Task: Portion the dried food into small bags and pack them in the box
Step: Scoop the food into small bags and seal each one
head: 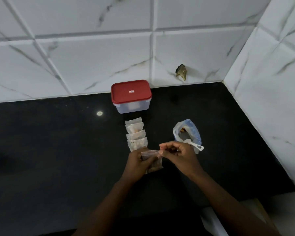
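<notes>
Gripping small clear plastic bag [150, 153] of brown dried food [157, 164] w/ curled left hand [138, 161]; pinching its top w/ right hand [179, 155].

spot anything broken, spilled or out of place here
One thing: a jagged hole is broken into the wall tile just above the counter, to the right of the box. No spill shows, and the filled small bags lie in a neat overlapping row.
</notes>
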Tool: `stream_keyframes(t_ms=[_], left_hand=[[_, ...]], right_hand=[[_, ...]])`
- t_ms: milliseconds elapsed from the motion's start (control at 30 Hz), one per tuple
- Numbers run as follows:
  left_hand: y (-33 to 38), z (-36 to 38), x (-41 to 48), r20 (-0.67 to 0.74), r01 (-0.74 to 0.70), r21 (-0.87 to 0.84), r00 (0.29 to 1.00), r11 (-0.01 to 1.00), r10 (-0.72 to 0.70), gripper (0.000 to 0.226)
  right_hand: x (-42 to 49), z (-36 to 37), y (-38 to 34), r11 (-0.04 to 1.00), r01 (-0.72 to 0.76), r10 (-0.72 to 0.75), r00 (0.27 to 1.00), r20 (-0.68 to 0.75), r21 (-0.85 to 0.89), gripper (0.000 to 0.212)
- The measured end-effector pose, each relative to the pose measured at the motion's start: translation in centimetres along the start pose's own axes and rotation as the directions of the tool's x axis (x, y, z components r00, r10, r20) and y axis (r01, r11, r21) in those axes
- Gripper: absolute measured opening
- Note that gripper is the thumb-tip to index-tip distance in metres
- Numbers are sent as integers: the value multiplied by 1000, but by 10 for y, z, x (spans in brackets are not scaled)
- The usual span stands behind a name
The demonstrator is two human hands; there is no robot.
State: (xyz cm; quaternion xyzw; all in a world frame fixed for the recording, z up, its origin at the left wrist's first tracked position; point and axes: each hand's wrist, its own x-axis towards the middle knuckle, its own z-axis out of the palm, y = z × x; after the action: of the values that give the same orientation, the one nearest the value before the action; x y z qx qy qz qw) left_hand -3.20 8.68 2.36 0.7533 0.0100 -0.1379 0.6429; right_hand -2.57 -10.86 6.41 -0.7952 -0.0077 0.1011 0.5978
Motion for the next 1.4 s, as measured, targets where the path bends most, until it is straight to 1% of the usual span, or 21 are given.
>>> stream_keyframes(t_ms=[200,267,333,400,533,600,700,833,900,967,1100,1200,1400], left_hand=[[-4,-20,-11,-41,-9,-25,999,1000,8,16],[-7,-23,-16,-55,-45,-14,998,999,44,10],[-8,-27,-21,-73,-84,-11,994,996,83,11],[-11,-31,-24,-87,-101,4,991,995,101,14],[-16,-36,-26,-123,-103,32,987,994,106,12],[-16,-37,-25,-142,-108,41,983,993,113,12],[-16,-39,-23,-139,-106,55,984,993,113,10],[-18,-41,-23,-129,-104,63,985,993,111,11],[-20,-42,-22,-112,-108,60,987,992,114,12],[-21,-42,-20,-117,-107,47,987,993,112,12],[-21,-42,-21,-122,-56,-53,991,997,49,19],[-25,-46,-21,-157,-41,-107,987,993,24,17],[-30,-52,-15,-213,-25,-36,977,999,17,12]], right_hand=[[3,20,3,998,-38,34,997,62,58,22],[3,24,4,997,-44,41,997,59,62,23],[4,29,4,997,-57,53,997,62,58,24],[5,33,3,996,-72,67,995,79,59,23],[8,42,5,994,-99,94,990,104,50,17],[9,47,5,989,-120,111,988,104,84,17],[9,49,6,975,-149,133,985,107,163,24],[10,50,6,981,-127,110,987,116,148,32],[12,52,5,987,-116,103,988,115,109,32],[14,54,5,991,-106,97,989,111,83,30],[20,58,7,987,-132,121,986,115,92,23],[24,59,11,984,-161,155,985,79,79,14],[32,66,18,981,-196,195,980,47,17,6]])
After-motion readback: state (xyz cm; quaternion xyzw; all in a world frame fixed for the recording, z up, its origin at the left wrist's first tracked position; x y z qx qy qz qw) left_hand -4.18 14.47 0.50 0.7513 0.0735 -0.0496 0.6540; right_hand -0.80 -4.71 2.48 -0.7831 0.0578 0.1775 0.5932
